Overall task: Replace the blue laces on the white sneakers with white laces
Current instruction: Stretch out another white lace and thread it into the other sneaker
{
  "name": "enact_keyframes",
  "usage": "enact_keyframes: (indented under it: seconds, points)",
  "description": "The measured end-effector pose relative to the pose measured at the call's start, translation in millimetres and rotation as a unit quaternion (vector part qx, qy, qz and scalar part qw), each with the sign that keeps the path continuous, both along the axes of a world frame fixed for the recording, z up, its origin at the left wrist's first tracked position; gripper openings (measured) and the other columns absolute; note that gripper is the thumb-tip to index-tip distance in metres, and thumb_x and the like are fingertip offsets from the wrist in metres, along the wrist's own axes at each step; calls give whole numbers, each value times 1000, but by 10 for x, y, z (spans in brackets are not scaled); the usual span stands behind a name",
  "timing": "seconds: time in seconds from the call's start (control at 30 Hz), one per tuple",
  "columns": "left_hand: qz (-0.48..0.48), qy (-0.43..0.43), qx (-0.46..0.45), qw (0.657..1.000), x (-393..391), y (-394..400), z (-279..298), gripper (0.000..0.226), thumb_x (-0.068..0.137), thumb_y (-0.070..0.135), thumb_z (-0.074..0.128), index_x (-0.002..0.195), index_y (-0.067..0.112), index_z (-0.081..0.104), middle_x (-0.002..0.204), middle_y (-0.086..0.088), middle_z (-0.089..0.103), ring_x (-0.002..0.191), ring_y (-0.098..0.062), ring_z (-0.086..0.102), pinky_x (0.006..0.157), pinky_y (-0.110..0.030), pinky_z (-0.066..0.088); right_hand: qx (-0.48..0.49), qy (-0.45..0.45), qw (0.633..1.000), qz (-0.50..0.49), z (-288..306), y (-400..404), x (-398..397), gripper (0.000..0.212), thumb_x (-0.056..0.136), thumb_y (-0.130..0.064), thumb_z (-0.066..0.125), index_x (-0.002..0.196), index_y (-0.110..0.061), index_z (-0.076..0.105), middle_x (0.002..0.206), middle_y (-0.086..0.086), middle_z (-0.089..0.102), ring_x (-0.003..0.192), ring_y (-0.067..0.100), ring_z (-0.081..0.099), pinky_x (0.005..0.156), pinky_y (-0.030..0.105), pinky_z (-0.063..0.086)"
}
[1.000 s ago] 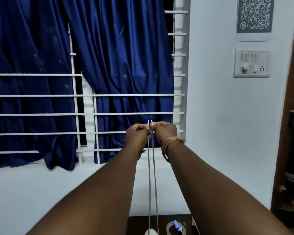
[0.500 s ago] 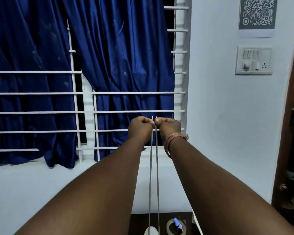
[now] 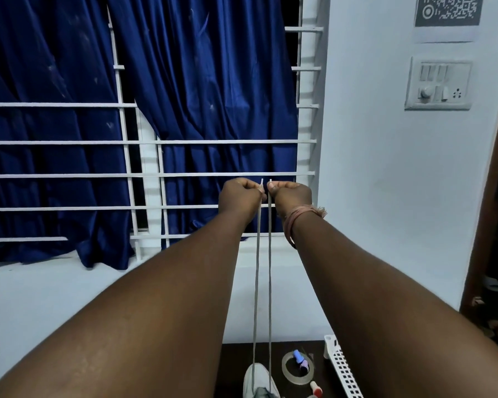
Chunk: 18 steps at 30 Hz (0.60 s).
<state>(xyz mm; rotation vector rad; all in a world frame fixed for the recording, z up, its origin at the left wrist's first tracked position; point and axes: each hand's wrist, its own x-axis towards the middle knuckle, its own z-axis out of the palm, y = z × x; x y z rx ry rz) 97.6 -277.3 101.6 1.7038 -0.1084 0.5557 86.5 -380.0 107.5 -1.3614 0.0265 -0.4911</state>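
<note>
Dark table [image 3: 236, 366] below white wall [image 3: 385, 196]; blue curtains [image 3: 199, 96] behind.

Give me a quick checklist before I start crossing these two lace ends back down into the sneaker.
1. Left hand pinches one end of the white lace: ok.
2. Right hand pinches the other end: ok.
3. Both tips level at the top: ok, they stand side by side.
4. Both strands taut and untwisted down to the white sneaker: ok, they run straight and apart.
5. Lace seated evenly in the bottom eyelets: cannot tell, the frame cuts the shoe off.
6. Clear tape roll and white slotted plastic basket away from the strands: ok.
</note>
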Motion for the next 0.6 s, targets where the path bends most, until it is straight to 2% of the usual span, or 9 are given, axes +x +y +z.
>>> enact_keyframes:
  seconds: [0.13, 0.23, 0.3, 0.4, 0.47, 0.53, 0.6]
  points:
    - [2, 0, 6, 1000, 17, -2, -96, 9, 91, 17, 66, 83, 16, 70, 76, 3, 77, 84, -15, 74, 83, -37, 60, -7, 4, 1000, 0, -88, 2, 42, 10, 94, -10, 65, 97, -4, 72, 86, 8, 71, 54, 8, 59, 54, 21, 47]
    - [-1, 28, 22, 999, 44, 37, -371, 12, 91, 14, 60, 81, 17, 65, 83, -5, 76, 83, -27, 74, 78, -46, 62, -9, 15, 999, 31, -284, 14, 17, 8, 99, -10, 56, 96, -7, 63, 79, 7, 67, 45, 11, 61, 40, 21, 44]
    - [-9, 42, 55, 998, 50, 78, -665, 16, 91, 11, 56, 77, 18, 61, 85, -7, 73, 83, -30, 72, 76, -47, 61, -26, 24, 998, 45, -520, 9, 4, 9, 102, -11, 51, 97, -7, 59, 78, 9, 65, 46, 15, 61, 40, 22, 47]
    - [5, 64, 145, 987, -5, 185, -1221, 16, 95, 15, 56, 82, 23, 61, 87, 1, 73, 83, -21, 67, 67, -30, 47, -111, 33, 992, 57, -1085, -60, 49, 13, 100, -11, 51, 91, -8, 59, 78, 9, 67, 56, 19, 63, 58, 33, 55]
    - [7, 91, 192, 977, -53, 272, -1655, 17, 96, 14, 53, 87, 24, 64, 88, 6, 72, 82, -14, 65, 63, -26, 42, -201, 41, 977, 53, -1545, -117, 70, 18, 96, -12, 50, 84, -14, 63, 79, 3, 71, 68, 19, 68, 70, 37, 58]
    - [6, 123, 213, 969, -77, 358, -2113, 23, 95, 11, 51, 86, 27, 65, 87, 8, 71, 84, -10, 66, 65, -24, 44, -278, 55, 958, 39, -1989, -165, 77, 23, 90, -9, 49, 77, -21, 64, 80, -3, 72, 76, 19, 69, 73, 38, 59]
    - [13, 172, 222, 960, -111, 434, -2536, 22, 94, 16, 56, 79, 31, 63, 84, 9, 73, 86, -12, 68, 72, -26, 50, -324, 76, 942, 40, -2373, -203, 49, 25, 86, -7, 50, 73, -23, 65, 79, -5, 71, 77, 17, 69, 73, 38, 59]
